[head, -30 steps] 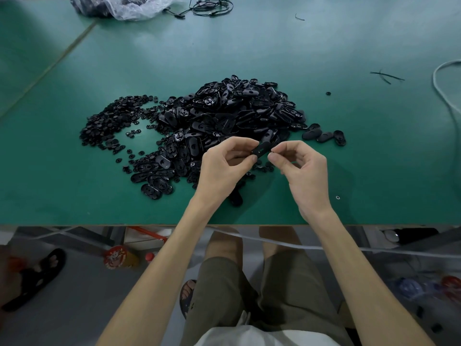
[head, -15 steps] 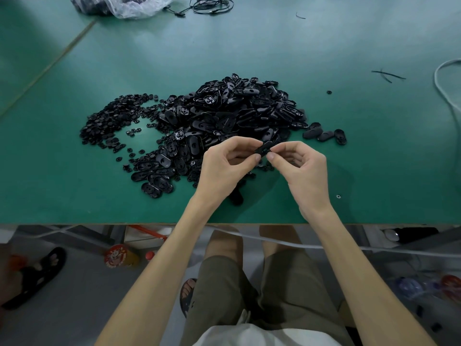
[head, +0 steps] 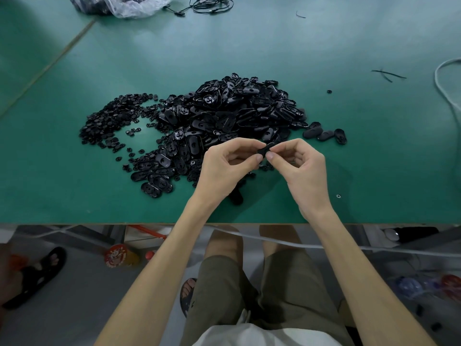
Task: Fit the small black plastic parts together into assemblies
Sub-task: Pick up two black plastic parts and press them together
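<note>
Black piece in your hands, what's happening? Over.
Both pinch one black part: left hand, right hand. Held near the parts pile. Nothing in the way.

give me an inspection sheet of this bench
surface: green matte tabletop, seam at far left.
job's things: heap of black oval plastic shells; heap of small round black plastic pieces to its left; three black oval pieces apart at right.
clutter: clear plastic bag at far edge; thin black scraps at right.
grippers: left hand and right hand both pinch one small black plastic part.
cables: coiled black cord at far edge; white cable at right edge.
surroundings: black sandal on grey floor below.
</note>
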Motion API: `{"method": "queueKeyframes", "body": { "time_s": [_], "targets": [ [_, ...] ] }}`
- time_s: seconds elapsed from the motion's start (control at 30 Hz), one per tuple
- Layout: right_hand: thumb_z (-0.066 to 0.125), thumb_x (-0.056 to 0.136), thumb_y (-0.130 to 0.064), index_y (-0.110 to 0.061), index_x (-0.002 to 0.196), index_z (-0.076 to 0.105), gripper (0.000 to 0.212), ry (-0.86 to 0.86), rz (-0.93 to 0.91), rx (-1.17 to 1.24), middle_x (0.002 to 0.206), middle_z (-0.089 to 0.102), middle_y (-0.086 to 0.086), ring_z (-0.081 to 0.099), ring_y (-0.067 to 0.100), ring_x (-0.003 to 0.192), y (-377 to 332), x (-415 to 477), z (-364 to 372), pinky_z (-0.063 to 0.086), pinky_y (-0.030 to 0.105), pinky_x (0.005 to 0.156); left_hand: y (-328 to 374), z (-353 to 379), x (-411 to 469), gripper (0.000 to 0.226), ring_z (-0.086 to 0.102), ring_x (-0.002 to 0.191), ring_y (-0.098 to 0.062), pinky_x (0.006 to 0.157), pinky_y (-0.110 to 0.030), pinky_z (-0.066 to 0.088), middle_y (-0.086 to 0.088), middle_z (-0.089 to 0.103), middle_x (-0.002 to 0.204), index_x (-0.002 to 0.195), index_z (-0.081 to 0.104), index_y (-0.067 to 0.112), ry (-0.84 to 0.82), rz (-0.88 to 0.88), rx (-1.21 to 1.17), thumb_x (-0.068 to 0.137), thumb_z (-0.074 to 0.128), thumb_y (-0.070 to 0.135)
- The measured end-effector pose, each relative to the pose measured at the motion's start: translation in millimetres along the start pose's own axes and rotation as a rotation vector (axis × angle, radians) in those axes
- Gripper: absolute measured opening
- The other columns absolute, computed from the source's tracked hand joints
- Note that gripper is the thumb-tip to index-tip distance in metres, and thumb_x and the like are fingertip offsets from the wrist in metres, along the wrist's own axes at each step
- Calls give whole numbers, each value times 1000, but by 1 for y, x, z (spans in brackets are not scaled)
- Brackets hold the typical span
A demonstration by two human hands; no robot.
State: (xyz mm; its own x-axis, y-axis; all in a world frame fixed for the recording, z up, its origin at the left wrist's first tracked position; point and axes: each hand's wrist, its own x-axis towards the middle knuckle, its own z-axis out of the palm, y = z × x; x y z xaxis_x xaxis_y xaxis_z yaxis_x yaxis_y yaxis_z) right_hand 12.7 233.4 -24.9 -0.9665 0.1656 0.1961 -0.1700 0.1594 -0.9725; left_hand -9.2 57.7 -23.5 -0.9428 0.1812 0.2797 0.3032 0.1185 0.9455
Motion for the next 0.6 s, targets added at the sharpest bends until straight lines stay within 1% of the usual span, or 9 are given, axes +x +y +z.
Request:
{"method": "queueKeyframes", "body": {
  "time_s": [0.23,0.37,0.47,0.6],
  "targets": [
    [80,91,-15,-24,89,72,12,4,-49,-62,86,75,-9,73,14,83,-3,-2,1,59,33,80,-1,-1,0,21,77,90,-22,82,-33,62,-1,80,97,109,78,15,-9,-2,-20,91,77,4],
    [78,92,-15,-23,90,71,11,16,-99,-132,84,73,-14,70,11,79,-6,-4,4,57,27,75,-3,-1,0,21,77,88,-20,82,-36,63,0,79,96,109,78,15,9,12,1,91,77,4],
    [78,93,-17,-24,92,71,10,27,-81,-152,84,73,-14,70,13,79,-7,-5,4,58,28,74,-4,-1,0,22,76,89,-18,82,-37,63,1,79,96,109,79,19,17,13,7,91,77,5],
    [79,93,-16,-29,90,71,15,25,-56,-174,83,74,-12,71,15,76,-9,-5,4,60,31,74,-6,-1,0,21,75,93,-17,84,-37,62,3,79,100,110,79,17,14,25,35,92,77,6]
  ]
}}
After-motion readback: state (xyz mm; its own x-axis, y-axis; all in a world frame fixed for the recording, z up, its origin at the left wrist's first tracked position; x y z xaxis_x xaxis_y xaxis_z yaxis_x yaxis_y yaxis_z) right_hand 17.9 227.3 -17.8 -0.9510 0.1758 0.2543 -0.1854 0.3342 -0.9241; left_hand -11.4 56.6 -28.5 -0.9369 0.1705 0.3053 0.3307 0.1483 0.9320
